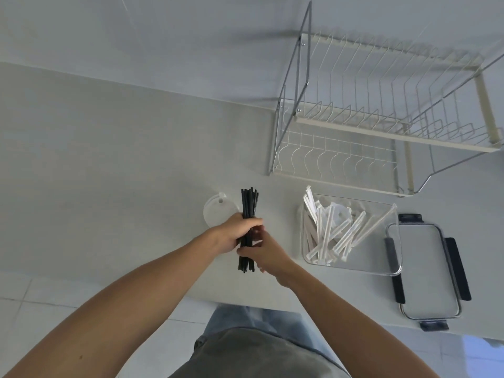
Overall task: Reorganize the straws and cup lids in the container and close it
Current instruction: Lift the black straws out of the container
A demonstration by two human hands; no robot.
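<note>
Gathering the black straws (248, 227) into one tight bundle, the person holds them upright over the desk (109, 173), presumably to square the ends before they go back in. The left hand (234, 233) is wrapped round the middle of the bundle, and the right hand (266, 252) pinches it lower down, so both are clamped on the same straws, close together.

In the head view, a clear cup lid (214, 214) lies flat on the desk just behind the hands, set aside from the rest. To the right stands the clear container (387, 268), open, with paper-wrapped white straws (341, 236) lying loose and crossed inside, apparently over another lid. Its lid with black clasps (425, 271) rests just beside it, partly under its right edge, handy for closing later. A wire dish rack (381, 118) stands behind.
</note>
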